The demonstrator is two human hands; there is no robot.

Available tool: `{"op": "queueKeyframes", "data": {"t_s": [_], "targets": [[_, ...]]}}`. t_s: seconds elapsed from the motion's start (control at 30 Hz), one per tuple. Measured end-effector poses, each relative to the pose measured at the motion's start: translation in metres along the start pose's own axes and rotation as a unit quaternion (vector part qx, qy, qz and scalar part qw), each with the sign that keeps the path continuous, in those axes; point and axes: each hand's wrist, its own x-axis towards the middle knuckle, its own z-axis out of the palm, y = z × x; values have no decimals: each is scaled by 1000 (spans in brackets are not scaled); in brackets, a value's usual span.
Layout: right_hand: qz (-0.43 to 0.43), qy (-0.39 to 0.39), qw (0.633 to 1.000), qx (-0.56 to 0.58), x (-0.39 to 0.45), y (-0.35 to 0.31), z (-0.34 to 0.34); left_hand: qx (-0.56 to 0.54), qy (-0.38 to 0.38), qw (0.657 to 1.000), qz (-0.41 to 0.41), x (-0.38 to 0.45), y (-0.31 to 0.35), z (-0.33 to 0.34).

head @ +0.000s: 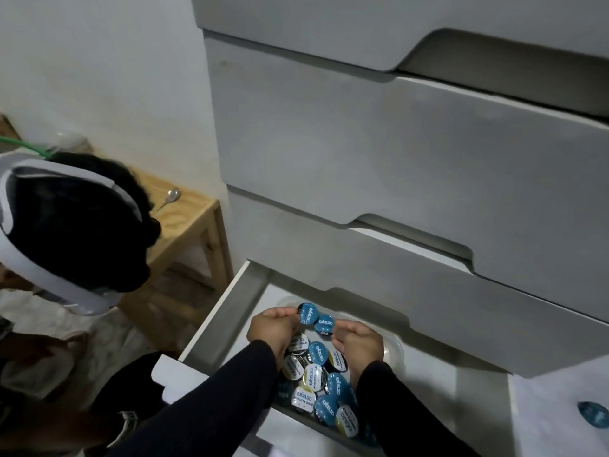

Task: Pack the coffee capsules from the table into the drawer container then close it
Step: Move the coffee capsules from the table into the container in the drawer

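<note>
The bottom drawer [227,311] of a grey plastic drawer unit stands pulled out. Inside it lies a pile of coffee capsules [321,384] with blue, white and gold foil lids. Both my hands are down in the drawer above the pile. My left hand [275,328] pinches a blue capsule [308,314] by its rim. My right hand [357,339] holds a second blue capsule [325,324] at its fingertips. The two capsules touch each other. One loose blue capsule [594,412] lies on a white surface at the far right.
Closed grey drawers [395,159] rise above the open one. A wooden side table [188,225] with a spoon [171,196] stands to the left by the wall. Another person's head with a white headset [66,232] is at the left.
</note>
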Motion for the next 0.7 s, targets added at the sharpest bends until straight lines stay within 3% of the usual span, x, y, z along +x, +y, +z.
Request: {"op": "queueKeyframes", "data": {"t_s": [0.33,0.5,0.7], "targets": [[7,-1,999,-49,14,1,2,59,49,997,-12,12,4,2],[18,-14,998,-60,17,2,8,114,82,990,20,11,4,4],[24,-21,996,-80,21,3,12,169,76,982,31,16,4,-3]]}}
